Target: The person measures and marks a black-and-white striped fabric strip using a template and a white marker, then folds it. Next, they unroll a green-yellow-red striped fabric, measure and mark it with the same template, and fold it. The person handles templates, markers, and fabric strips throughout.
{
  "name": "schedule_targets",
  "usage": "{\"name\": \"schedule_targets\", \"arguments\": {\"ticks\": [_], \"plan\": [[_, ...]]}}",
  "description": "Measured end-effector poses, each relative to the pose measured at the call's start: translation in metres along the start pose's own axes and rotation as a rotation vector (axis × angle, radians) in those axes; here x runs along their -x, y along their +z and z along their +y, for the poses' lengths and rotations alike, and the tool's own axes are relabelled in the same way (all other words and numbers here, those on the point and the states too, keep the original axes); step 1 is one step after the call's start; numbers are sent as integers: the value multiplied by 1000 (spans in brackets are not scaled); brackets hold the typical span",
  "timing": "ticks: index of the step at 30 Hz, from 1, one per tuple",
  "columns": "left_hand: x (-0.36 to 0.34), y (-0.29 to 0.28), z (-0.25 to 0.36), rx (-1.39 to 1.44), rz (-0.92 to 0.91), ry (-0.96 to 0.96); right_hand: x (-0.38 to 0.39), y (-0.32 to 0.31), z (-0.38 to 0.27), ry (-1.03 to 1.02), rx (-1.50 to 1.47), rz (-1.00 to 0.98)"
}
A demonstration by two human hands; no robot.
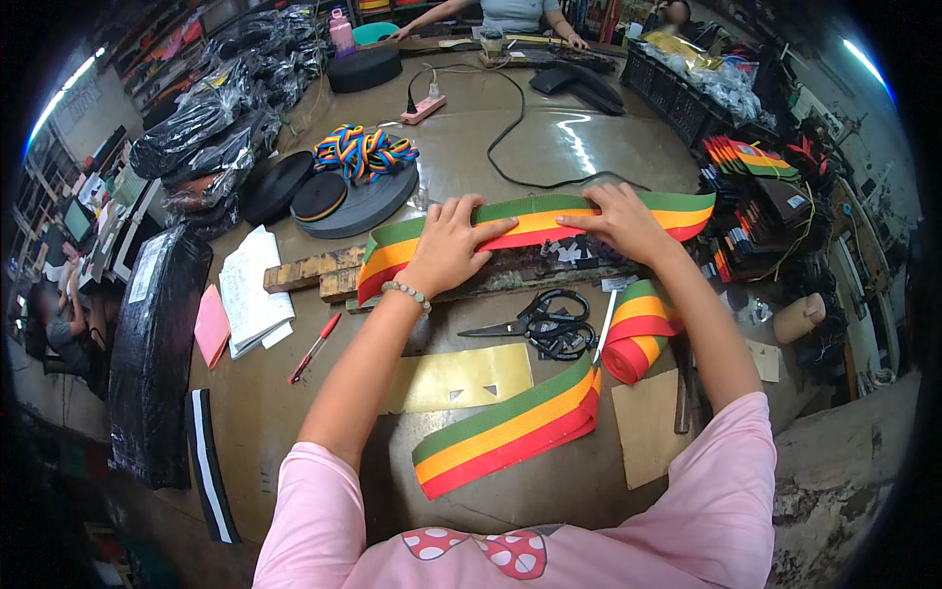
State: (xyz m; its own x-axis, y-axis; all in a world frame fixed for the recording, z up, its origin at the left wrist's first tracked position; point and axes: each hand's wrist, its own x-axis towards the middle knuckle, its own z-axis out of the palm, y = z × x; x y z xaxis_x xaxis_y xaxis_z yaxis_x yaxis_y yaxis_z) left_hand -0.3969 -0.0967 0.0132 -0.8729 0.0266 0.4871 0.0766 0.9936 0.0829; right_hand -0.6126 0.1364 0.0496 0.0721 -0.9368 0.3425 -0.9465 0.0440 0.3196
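Observation:
A wide green, yellow and red striped webbing strap lies stretched across a worn wooden bar. My left hand rests on the strap left of its middle, fingers spread, index finger pointing right. My right hand lies on it farther right, fingers apart, index finger pointing left. Both index fingertips press the strap with a short gap between them. Nearer me lie black-handled scissors, a yellow template sheet with small triangular cutouts, a cut piece of the same webbing and a rolled length.
Webbing rolls and multicoloured cord sit at the far left, near plastic-wrapped bundles. A red pen and papers lie left. A pink power strip trails a black cable. Stacked goods stand right; a co-worker is opposite.

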Motion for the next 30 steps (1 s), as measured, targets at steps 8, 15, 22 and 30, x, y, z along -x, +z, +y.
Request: {"name": "schedule_targets", "arguments": {"ticks": [8, 15, 22, 30], "plan": [[0, 1, -2, -5, 0, 10, 0, 1, -1, 10, -41, -10], [2, 7, -2, 11, 14, 7, 1, 10, 0, -12, -30, 22], [5, 12, -4, -12, 34, 23, 5, 14, -1, -29, 10, 0], [6, 15, -7, -27, 37, 50, 7, 18, -1, -78, 44, 25]]}}
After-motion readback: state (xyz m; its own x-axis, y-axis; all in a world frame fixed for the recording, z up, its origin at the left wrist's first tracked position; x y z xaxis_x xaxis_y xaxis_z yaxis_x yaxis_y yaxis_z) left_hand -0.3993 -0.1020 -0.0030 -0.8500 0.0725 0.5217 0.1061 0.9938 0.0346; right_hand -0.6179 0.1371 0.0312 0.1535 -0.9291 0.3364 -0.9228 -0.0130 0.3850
